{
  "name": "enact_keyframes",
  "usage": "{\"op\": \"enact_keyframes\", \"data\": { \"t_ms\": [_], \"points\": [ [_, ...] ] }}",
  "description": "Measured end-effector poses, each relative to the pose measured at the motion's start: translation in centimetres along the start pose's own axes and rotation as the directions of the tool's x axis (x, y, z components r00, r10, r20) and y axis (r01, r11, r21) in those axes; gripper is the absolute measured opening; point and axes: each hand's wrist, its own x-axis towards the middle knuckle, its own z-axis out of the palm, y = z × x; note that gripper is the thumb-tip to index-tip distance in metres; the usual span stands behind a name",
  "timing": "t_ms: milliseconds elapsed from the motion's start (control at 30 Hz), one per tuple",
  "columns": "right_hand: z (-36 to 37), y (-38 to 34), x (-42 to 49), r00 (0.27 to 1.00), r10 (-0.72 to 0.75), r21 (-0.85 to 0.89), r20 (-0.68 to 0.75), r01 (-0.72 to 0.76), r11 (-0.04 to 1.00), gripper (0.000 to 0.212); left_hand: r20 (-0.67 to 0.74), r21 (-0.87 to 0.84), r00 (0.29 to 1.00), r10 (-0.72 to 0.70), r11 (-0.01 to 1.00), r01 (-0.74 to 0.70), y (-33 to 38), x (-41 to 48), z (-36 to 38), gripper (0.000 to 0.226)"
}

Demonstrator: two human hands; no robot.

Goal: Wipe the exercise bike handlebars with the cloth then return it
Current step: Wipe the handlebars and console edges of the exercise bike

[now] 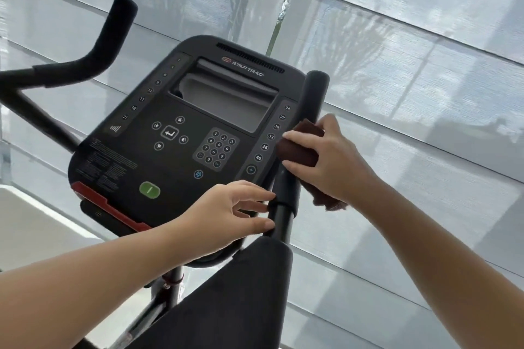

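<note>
My right hand [326, 161] is clamped round the dark brown fuzzy cloth [300, 150] on the black padded right handlebar [314, 93], which runs 6 to 12 o'clock, so I'd slide toward 12, with my left hand [224, 215] resting relaxed fingertips on the bare bar [281, 215] at 7.

The bike's right handlebar [316, 88] carries a brown cloth [300, 150], apparently wrapped round it, beside the console [136, 156].
</note>
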Motion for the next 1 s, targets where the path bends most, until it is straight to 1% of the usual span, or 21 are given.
{"op": "enact_keyframes", "data": {
  "t_ms": [67,133,233,300,333,367,433,500,567,633,700,733,767,833,867,900,1000],
  "points": [
    [0.1,-0.5,-0.8,0.995,0.024,0.005,0.097,-0.025,1.0,0.045,-0.001,-0.037,1.0,-0.007,0.999,0.007,-0.3,0.0,0.0,0.036],
    [-0.2,-0.8,-1.3,0.983,0.058,0.063,0.176,-0.07,0.996,0.043,0.005,-0.066,1.0,-0.017,0.998,0.018,-0.4,-0.1,0.0,0.036],
    [-1.3,-1.0,-1.6,0.946,0.014,0.165,0.324,-0.071,0.984,0.042,0.01,-0.092,1.0,-0.02,0.996,0.021,-0.6,-0.2,-0.1,0.037],
    [-2.3,-0.6,-1.3,0.924,-0.026,0.195,0.381,-0.053,0.979,0.043,0.008,-0.065,1.0,-0.014,0.998,0.015,-0.5,-0.2,0.0,0.038],
    [-2.6,-0.4,-1.2,0.932,-0.042,0.188,0.36,-0.028,0.982,0.043,0.009,-0.044,1.0,-0.012,0.999,0.013,-0.5,-0.3,0.1,0.039],
    [-2.7,-0.1,-0.9,0.955,-0.042,0.178,0.293,-0.011,0.984,0.043,0.011,-0.021,1.0,-0.01,1.0,0.01,-0.3,-0.3,0.1,0.04],
    [-1.9,0.1,-0.6,0.997,0.035,0.201,0.064,-0.047,0.979,0.043,0.02,0.025,1.0,-0.004,1.0,0.003,-0.1,-0.4,0.0,0.042],
    [0.1,-0.5,-1.3,0.984,0.143,0.292,-0.104,-0.107,0.95,0.044,0.028,0.087,1.0,0.003,0.996,-0.005,0.0,-0.5,-0.2,0.043],
    [2.5,-1.0,-2.6,0.953,0.224,0.386,-0.202,-0.132,0.913,0.045,0.041,0.168,0.999,0.01,0.986,-0.017,-0.1,-0.6,-0.3,0.044],
    [4.1,-1.3,-4.1,0.906,0.344,0.556,-0.247,-0.158,0.816,0.045,0.051,0.204,0.999,0.011,0.979,-0.021,-0.2,-0.7,-0.3,0.044],
    [4.9,-1.2,-5.6,0.882,0.416,0.704,-0.221,-0.15,0.694,0.042,0.035,0.167,0.999,-0.017,0.986,0.011,0.2,-0.5,-0.3,0.041],
    [5.1,-1.0,-6.3,0.889,0.407,0.74,-0.212,-0.126,0.661,0.041,0.012,0.146,0.999,-0.034,0.989,0.032,0.6,-0.2,-0.2,0.04],
    [5.1,-0.9,-6.9,0.903,0.374,0.753,-0.209,-0.096,0.652,0.04,-0.017,0.142,0.999,-0.042,0.989,0.044,1.0,0.2,-0.2,0.039],
    [5.1,-0.4,-7.0,0.929,0.286,0.755,-0.234,-0.012,0.656,0.041,-0.062,0.149,0.997,-0.036,0.988,0.045,1.7,1.1,0.2,0.041],
    [4.9,0.1,-6.6,0.926,0.266,0.753,-0.267,0.028,0.658,0.041,-0.08,0.155,0.996,-0.04,0.987,0.052,2.1,1.6,0.5,0.042],
    [4.7,0.8,-5.7,0.905,0.28,0.754,-0.319,0.064,0.654,0.042,-0.094,0.169,0.994,-0.05,0.983,0.065,2.4,2.1,0.8,0.043],
    [3.7,3.0,-0.9,0.763,0.429,0.791,-0.483,0.169,0.588,0.044,-0.124,0.278,0.99,-0.069,0.955,0.101,2.9,3.3,1.6,0.044]
  ]
}}
